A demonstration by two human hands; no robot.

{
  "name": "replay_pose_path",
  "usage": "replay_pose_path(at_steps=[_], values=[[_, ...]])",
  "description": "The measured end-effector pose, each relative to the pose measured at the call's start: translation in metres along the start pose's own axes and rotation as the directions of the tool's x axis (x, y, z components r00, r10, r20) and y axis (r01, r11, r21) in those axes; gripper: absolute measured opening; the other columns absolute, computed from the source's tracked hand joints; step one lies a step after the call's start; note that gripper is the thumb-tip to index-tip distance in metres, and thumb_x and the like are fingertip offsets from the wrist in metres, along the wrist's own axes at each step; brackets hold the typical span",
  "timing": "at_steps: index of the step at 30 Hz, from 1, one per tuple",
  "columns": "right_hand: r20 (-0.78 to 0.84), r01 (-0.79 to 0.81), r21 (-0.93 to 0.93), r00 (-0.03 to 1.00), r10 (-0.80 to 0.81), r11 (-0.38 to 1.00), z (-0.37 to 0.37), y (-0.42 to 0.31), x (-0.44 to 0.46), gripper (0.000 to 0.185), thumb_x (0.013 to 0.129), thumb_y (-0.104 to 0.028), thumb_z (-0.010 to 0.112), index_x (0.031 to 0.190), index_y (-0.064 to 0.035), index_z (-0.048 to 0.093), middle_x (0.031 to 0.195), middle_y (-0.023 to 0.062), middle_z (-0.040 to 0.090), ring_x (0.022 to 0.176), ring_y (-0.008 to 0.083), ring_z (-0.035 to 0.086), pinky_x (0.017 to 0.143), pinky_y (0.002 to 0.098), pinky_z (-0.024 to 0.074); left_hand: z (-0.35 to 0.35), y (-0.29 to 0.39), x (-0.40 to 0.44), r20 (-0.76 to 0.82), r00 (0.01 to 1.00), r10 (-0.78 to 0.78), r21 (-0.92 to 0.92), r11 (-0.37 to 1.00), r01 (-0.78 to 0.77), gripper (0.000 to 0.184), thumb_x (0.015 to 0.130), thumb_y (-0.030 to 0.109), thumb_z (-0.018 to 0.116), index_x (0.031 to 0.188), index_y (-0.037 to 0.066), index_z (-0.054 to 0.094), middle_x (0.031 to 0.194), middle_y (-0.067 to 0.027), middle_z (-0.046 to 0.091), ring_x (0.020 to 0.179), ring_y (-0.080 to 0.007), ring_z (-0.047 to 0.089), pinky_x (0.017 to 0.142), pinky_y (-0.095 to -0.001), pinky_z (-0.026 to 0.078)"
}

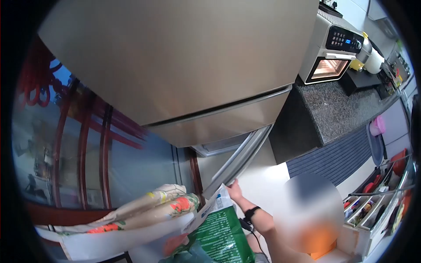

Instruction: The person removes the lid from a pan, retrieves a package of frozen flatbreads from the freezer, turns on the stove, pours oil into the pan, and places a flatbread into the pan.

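Note:
My right hand (235, 191), with a black watch (251, 212) on the wrist, has its fingers closed at the end of the pulled-out lower drawer (249, 154) of a steel fridge. Right beside it rises the white top of a green and white plastic bag (223, 234) covered in small print. Blurred and partly hidden, my left hand (176, 243) appears to grip the bag's left side. A bluish see-through plastic piece (195, 253) overlaps the bag low down. The bag's lower end is out of frame.
The large fridge door (197, 57) fills the upper middle. A lit oven (331, 52) stands on a granite counter (333, 105) to the right. Flower-patterned cloth (153, 208) lies left of the bag. Utensil compartments (362, 212) and an orange object (324, 250) are lower right, beside a blurred patch.

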State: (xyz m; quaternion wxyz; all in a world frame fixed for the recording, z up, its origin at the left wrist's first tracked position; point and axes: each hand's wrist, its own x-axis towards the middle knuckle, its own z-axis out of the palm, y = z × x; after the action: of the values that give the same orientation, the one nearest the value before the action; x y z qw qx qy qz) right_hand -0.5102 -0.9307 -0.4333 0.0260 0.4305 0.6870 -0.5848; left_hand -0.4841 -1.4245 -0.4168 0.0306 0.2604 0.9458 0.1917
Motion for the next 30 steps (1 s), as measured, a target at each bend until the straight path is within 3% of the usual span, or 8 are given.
replay_pose_path(at_steps=[1,12,17,20,24,25,28,30], values=[[0.023,-0.047,0.080,0.999,0.045,0.996,0.017,-0.017,0.013,0.105,0.072,-0.040,0.069,0.139,0.0114,0.008,0.079,0.0157,0.069,0.083,0.0338,0.067,0.077,0.0382,0.0525,0.009,-0.025,-0.017,0.223,0.967,-0.121,-0.264,0.948,0.180,0.056,0.088,0.051,0.056,0.114,0.002,0.064,0.105,-0.0115,0.068,0.094,-0.0303,0.064,0.086,-0.0350,0.048],[-0.193,0.126,0.283,0.979,-0.072,0.951,0.113,-0.113,0.138,0.087,0.079,-0.031,0.071,0.133,0.0111,0.017,0.076,0.0116,0.066,0.070,0.0205,0.066,0.071,0.0333,0.0526,-0.010,-0.015,0.052,0.416,0.892,-0.175,-0.357,0.871,0.337,0.050,0.088,0.046,0.057,0.115,0.005,0.064,0.103,-0.0111,0.068,0.093,-0.0301,0.064,0.087,-0.0355,0.048],[0.241,-0.071,0.634,0.964,-0.110,0.770,0.063,-0.136,0.150,0.079,0.085,-0.026,0.067,0.141,0.0049,0.022,0.112,0.0125,0.062,0.082,0.0204,0.065,0.067,0.0333,0.0522,-0.017,-0.009,0.067,0.406,0.907,-0.109,-0.390,0.877,0.280,0.047,0.088,0.044,0.057,0.115,0.006,0.064,0.103,-0.0109,0.068,0.093,-0.0301,0.064,0.087,-0.0357,0.049],[0.354,-0.135,0.513,0.933,-0.066,0.847,0.029,-0.131,0.134,0.073,0.086,-0.029,0.066,0.140,0.0018,0.028,0.116,0.0105,0.061,0.089,0.0187,0.064,0.070,0.0329,0.0514,-0.040,0.010,0.076,0.341,0.940,-0.031,-0.388,0.906,0.171,0.043,0.087,0.041,0.058,0.112,0.007,0.066,0.100,-0.0102,0.069,0.091,-0.0298,0.064,0.086,-0.0357,0.049],[0.441,-0.146,0.552,0.887,-0.138,0.821,-0.054,-0.128,0.041,0.058,0.088,-0.036,0.065,0.132,-0.0040,0.046,0.114,0.0064,0.063,0.097,0.0168,0.062,0.080,0.0321,0.0495,-0.170,0.245,0.174,0.161,0.986,0.044,-0.024,0.999,-0.041,0.030,0.079,0.029,0.062,0.099,0.008,0.071,0.090,-0.0078,0.070,0.085,-0.0286,0.065,0.080,-0.0352,0.049],[0.453,-0.152,0.613,0.872,-0.187,0.776,-0.067,-0.108,0.018,0.057,0.090,-0.039,0.060,0.133,-0.0047,0.046,0.117,0.0055,0.061,0.103,0.0155,0.058,0.085,0.0338,0.0473,-0.180,0.279,0.186,-0.123,0.978,0.167,-0.502,0.840,-0.207,0.042,0.082,0.041,0.060,0.099,0.003,0.057,0.100,-0.0130,0.059,0.095,-0.0275,0.056,0.088,-0.0434,0.044],[0.355,-0.117,0.799,0.884,-0.304,0.590,-0.173,-0.114,-0.116,0.054,0.094,-0.040,0.055,0.135,-0.0057,0.046,0.127,0.0045,0.055,0.115,0.0151,0.051,0.097,0.0336,0.0415,-0.195,0.377,0.224,-0.334,0.894,0.299,-0.418,0.803,-0.425,0.028,0.074,0.023,0.064,0.094,0.006,0.072,0.090,-0.0087,0.071,0.084,-0.0262,0.066,0.080,-0.0377,0.049],[0.177,0.006,0.838,0.943,-0.283,0.546,-0.221,-0.070,-0.165,0.055,0.094,-0.037,0.056,0.137,-0.0057,0.044,0.133,0.0060,0.051,0.119,0.0169,0.049,0.101,0.0327,0.0385,-0.204,0.437,0.241,-0.265,0.852,0.452,-0.450,0.723,-0.524,0.031,0.072,0.023,0.065,0.096,0.003,0.071,0.097,-0.0110,0.071,0.091,-0.0269,0.067,0.083,-0.0372,0.049]])
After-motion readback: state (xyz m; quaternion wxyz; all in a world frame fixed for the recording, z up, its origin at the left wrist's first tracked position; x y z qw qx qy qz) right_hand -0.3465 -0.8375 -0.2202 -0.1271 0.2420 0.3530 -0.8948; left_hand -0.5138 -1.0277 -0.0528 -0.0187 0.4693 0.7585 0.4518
